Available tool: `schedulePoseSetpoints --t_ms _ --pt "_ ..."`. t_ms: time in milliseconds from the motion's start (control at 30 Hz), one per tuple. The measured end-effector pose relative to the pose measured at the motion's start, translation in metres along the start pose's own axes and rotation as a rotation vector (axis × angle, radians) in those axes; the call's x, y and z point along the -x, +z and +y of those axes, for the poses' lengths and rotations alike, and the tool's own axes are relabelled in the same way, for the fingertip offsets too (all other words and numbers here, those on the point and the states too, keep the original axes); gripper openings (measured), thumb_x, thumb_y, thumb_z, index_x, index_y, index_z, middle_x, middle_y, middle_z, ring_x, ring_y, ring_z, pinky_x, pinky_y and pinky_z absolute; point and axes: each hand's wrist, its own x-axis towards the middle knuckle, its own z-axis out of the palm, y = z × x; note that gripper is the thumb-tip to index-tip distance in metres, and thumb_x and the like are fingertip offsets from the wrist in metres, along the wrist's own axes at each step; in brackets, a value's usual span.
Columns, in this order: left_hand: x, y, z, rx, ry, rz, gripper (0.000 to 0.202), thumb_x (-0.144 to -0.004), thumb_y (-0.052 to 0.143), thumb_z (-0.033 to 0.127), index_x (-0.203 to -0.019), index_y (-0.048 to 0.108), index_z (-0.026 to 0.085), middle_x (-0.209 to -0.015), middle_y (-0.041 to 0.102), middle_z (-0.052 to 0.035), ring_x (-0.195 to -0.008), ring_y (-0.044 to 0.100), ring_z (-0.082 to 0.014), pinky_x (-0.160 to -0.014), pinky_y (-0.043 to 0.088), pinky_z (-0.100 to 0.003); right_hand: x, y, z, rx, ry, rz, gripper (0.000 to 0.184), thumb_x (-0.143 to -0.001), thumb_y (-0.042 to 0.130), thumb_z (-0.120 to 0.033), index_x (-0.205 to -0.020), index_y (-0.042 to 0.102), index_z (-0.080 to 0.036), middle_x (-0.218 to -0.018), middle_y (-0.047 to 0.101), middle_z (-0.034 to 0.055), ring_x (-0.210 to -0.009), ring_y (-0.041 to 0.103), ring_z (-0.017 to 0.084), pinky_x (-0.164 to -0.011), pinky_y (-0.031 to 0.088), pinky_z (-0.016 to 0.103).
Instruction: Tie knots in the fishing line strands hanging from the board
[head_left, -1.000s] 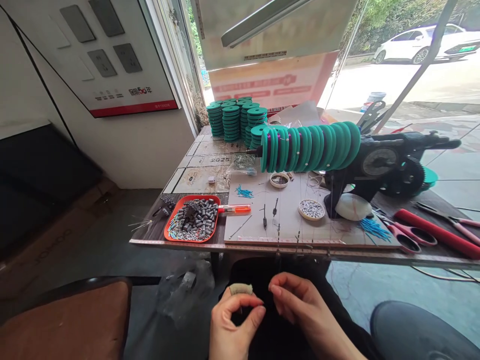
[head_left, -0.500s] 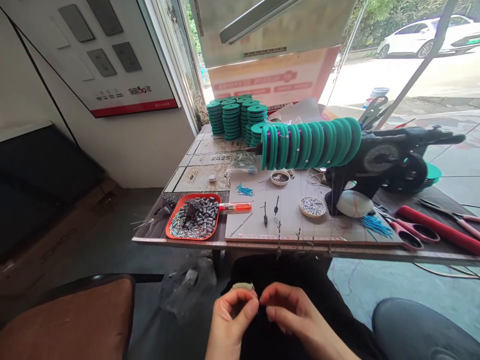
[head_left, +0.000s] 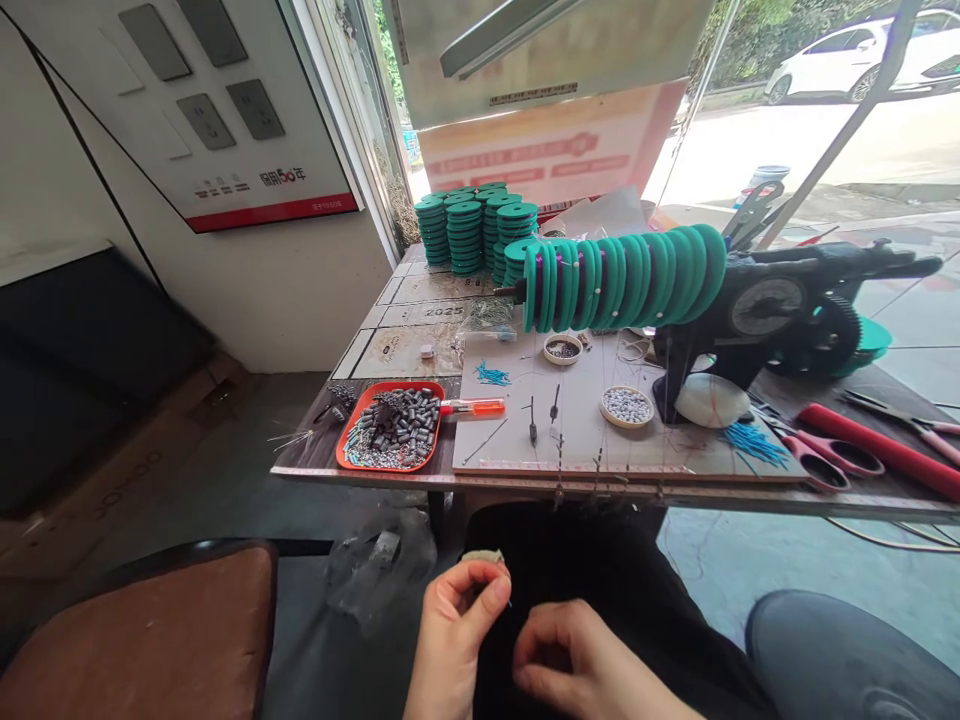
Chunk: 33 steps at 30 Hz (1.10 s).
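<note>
Both hands sit low over the dark lap at the near edge of the scene. Left hand (head_left: pixel 454 640) is up a little, thumb and forefinger pinched together on something tiny with a hint of blue at the tip, too small to name, and a pale wrap (head_left: pixel 482 556) shows on the finger above the pinch. Right hand (head_left: pixel 570 665) is just beside it and lower, fingers curled in toward the palm; whether it grips anything, I cannot tell. Across the lap, the table (head_left: pixel 360 470) stretches left to right, with thin lines (head_left: pixel 559 480) hanging over its near edge. On its near left stands an orange tray (head_left: pixel 352 440) full of small grey pieces, an orange-handled tool (head_left: pixel 472 407) touching its right side. Middle of the table, a pale board (head_left: pixel 585 430) carries two small round dishes (head_left: pixel 626 406) of beads and loose blue bits (head_left: pixel 491 376). Above the board a row of green spools (head_left: pixel 622 285) rides on a black winding machine (head_left: pixel 780 320), more green spool stacks (head_left: pixel 469 230) at the far end. Far right, red scissors (head_left: pixel 825 460) lie near the edge.
</note>
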Motion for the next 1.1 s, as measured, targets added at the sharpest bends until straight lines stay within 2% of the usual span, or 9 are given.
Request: schedulePoseSetpoints --t_ms 67,133,200,267,367,533,667,867,1100 --pt "-0.001 0.000 0.002 -0.017 0.007 0.022 0.028 -0.056 0.081 0.036 -0.067 0.069 0.013 -0.073 0.064 -0.0025 -0.071 0.054 -0.0070 -0.069 0.043 -0.013 0.000 0.000 0.002 -0.194 0.034 -0.053 0.017 -0.069 0.063 -0.026 -0.066 0.064 -0.010 -0.064 0.055 0.0021 -0.058 0.042 0.009 -0.054 0.028 0.019" --pt "-0.003 -0.002 0.002 -0.053 0.044 0.031 0.029 -0.057 0.080 0.038 -0.068 0.069 0.013 -0.074 0.065 -0.0034 -0.072 0.056 -0.0083 -0.071 0.045 -0.015 0.000 -0.001 0.002 -0.432 0.086 -0.084 0.032 -0.068 0.068 -0.042 -0.066 0.063 -0.010 -0.058 0.051 0.0011 -0.052 0.038 0.007 -0.050 0.024 0.019" --pt "-0.004 -0.005 0.000 -0.189 0.144 0.034 0.028 -0.060 0.077 0.040 -0.067 0.069 0.014 -0.074 0.066 -0.0051 -0.075 0.059 -0.0112 -0.072 0.047 -0.017 0.000 -0.004 -0.001 -0.619 0.099 -0.037 0.041 -0.068 0.070 -0.050 -0.069 0.064 -0.010 -0.055 0.047 -0.0006 -0.047 0.033 0.005 -0.047 0.020 0.019" --pt "-0.001 -0.009 -0.005 -0.424 0.313 0.046 0.023 -0.065 0.074 0.040 -0.065 0.070 0.016 -0.076 0.066 -0.0058 -0.077 0.061 -0.0132 -0.073 0.048 -0.019 0.000 -0.008 -0.008 -0.723 0.060 0.066 0.041 -0.070 0.070 -0.051 -0.074 0.066 -0.010 -0.054 0.045 -0.0016 -0.046 0.030 0.004 -0.046 0.018 0.019" --pt "0.007 -0.011 -0.013 -0.679 0.594 0.060 0.013 -0.070 0.070 0.034 -0.064 0.071 0.022 -0.078 0.066 -0.0022 -0.077 0.061 -0.0118 -0.072 0.048 -0.019 0.001 -0.012 -0.018 -0.720 -0.007 0.186 0.037 -0.074 0.069 -0.048 -0.074 0.067 -0.011 -0.055 0.044 -0.0015 -0.049 0.032 0.004 -0.050 0.023 0.019" --pt "0.014 -0.006 -0.017 -0.776 0.788 0.132 0.007 -0.071 0.070 0.030 -0.065 0.068 0.026 -0.074 0.063 0.0025 -0.075 0.058 -0.0101 -0.069 0.047 -0.018 0.000 -0.008 -0.022 -0.598 -0.112 0.267 0.037 -0.075 0.067 -0.049 -0.072 0.068 -0.012 -0.064 0.051 0.0024 -0.051 0.038 0.006 -0.050 0.033 0.019" --pt "0.011 -0.004 -0.017 -0.825 0.849 0.142 0.008 -0.073 0.069 0.028 -0.065 0.067 0.026 -0.073 0.062 0.0031 -0.074 0.057 -0.0096 -0.067 0.046 -0.017 0.000 -0.004 -0.017 -0.537 -0.163 0.301 0.032 -0.077 0.066 -0.044 -0.072 0.070 -0.013 -0.070 0.056 0.0054 -0.055 0.045 0.007 -0.050 0.037 0.018" --pt "0.015 0.005 -0.015 -0.748 0.773 0.185 0.014 -0.074 0.067 0.028 -0.061 0.065 0.024 -0.072 0.062 0.0032 -0.075 0.055 -0.0094 -0.070 0.044 -0.019 0.001 -0.004 -0.017 -0.453 -0.220 0.336 0.030 -0.079 0.064 -0.041 -0.071 0.070 -0.013 -0.069 0.056 0.0065 -0.056 0.048 0.009 -0.050 0.039 0.018" --pt "0.016 0.006 -0.015 -0.753 0.801 0.193 0.014 -0.074 0.068 0.028 -0.061 0.065 0.023 -0.072 0.060 0.0022 -0.075 0.054 -0.0101 -0.069 0.043 -0.020 -0.001 -0.003 -0.016 -0.468 -0.209 0.327 0.029 -0.080 0.064 -0.039 -0.071 0.070 -0.012 -0.069 0.055 0.0062 -0.056 0.049 0.009 -0.050 0.039 0.018"
